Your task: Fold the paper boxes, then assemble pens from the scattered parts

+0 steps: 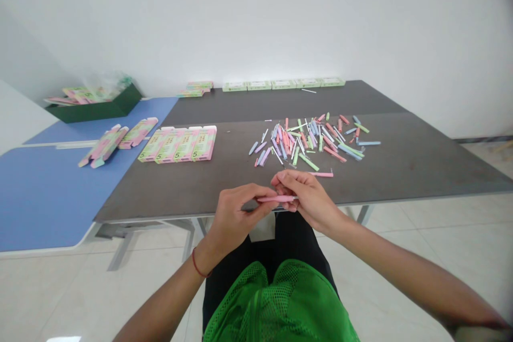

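A slim pink stick (276, 199) is held level between two bare hands at the near edge of a dark tabletop (240, 181), just below the centre of the frame. Its left end is pinched between the thumb and fingers of the left hand (244, 208); its right end is met by the curled fingers of the right hand (306, 195), though how firmly it is gripped there cannot be told. A red cord (197, 264) is worn on the left wrist. Pink, green, blue, purple and white pieces (306, 141) are strewn right of centre, beyond the hands. Four upright-printed boxes (178, 144), each marked "5", are lined up left of centre, while a dark green bin (96, 111) of packaging is seen at upper left, on a blue surface (52, 187).
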{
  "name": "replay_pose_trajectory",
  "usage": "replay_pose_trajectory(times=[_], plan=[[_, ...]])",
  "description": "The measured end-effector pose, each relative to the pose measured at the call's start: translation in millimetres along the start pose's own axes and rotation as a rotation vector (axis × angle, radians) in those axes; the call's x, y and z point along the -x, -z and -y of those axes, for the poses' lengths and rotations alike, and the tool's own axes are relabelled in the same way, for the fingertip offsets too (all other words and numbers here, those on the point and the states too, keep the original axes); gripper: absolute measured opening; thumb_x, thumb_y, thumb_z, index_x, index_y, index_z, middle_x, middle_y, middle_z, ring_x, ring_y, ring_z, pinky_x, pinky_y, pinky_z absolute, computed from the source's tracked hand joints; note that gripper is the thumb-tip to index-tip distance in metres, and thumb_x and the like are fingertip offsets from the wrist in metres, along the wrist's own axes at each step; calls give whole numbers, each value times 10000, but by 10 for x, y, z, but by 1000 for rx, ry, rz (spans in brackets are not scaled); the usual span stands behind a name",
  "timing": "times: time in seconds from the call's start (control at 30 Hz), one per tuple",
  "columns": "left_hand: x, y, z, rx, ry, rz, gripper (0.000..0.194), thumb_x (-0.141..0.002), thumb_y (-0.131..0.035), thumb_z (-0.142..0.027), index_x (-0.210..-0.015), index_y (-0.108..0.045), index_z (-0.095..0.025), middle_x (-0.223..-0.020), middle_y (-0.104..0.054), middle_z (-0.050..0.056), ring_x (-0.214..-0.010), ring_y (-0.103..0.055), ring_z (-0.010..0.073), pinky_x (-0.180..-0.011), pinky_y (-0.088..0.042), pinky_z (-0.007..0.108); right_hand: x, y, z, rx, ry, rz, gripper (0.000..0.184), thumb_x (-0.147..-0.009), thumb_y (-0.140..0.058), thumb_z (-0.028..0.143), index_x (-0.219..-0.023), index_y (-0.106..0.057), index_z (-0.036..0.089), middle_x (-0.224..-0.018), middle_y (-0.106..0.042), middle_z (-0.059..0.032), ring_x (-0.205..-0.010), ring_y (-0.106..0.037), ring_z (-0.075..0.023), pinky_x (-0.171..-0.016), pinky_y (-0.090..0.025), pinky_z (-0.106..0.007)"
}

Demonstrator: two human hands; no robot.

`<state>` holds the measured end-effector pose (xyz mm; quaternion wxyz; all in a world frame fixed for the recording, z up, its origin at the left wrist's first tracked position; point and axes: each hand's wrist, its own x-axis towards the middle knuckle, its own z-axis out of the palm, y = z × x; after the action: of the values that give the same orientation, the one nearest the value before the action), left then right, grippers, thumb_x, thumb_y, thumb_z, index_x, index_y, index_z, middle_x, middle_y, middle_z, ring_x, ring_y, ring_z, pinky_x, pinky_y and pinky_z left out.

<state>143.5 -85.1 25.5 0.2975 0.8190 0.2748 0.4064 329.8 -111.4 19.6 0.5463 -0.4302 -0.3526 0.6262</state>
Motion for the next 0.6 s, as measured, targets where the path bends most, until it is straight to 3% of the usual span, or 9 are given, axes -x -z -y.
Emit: replay_pose_trajectory(times=[0.3, 0.6], plan=[[-1, -4, -2, -5, 8, 71, 94, -934, -742, -261, -1009, -757, -207, -920, -796, -11, -779, -721, 107, -754, -529, 190, -24, -37, -26, -43, -21, -21, 332, -832, -780, 484, -803, -717, 159, -594, -550, 29, -470, -423, -63, -417, -283, -185], [-8, -6, 22, -8, 23, 123, 106, -958, -707, -255, -1046, -745, -210, -979, -794, 6, -851, -733, 132, -810, -537, 216, -35, -35, -41, -85, -56, -73, 334, -801, -791, 494, -828, -724, 169, -643, -573, 17, -526, -468, -89, -442, -292, -205]])
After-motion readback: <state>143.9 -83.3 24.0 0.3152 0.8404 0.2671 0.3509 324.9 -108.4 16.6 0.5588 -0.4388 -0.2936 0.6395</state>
